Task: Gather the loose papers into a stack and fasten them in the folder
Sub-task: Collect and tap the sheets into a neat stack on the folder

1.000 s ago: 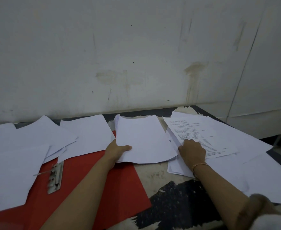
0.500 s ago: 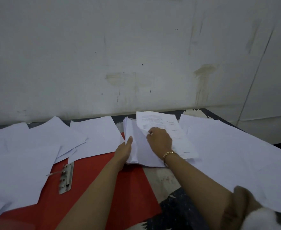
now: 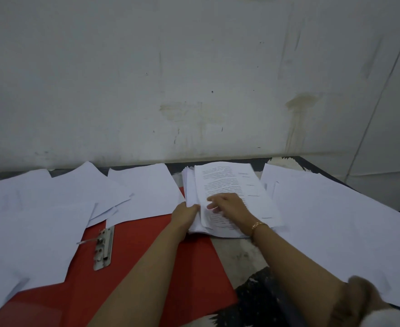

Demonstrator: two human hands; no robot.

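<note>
At the desk's 12 o'clock side lies the paper stack, its near corner on the red folder. The left grip clasps the stack's 8 o'clock corner. The right grip rests open on the printed top sheet. Loose sheets lie at 3 o'clock.

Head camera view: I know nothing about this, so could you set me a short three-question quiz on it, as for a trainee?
1. True or false: the metal fastener on the red folder already clamps papers.
2. The top sheet of the stack is: A blank, B printed with text, C red.
3. Fill in: the bracelet is on the ___ wrist.
Key: 1 false; 2 B; 3 right.
</note>
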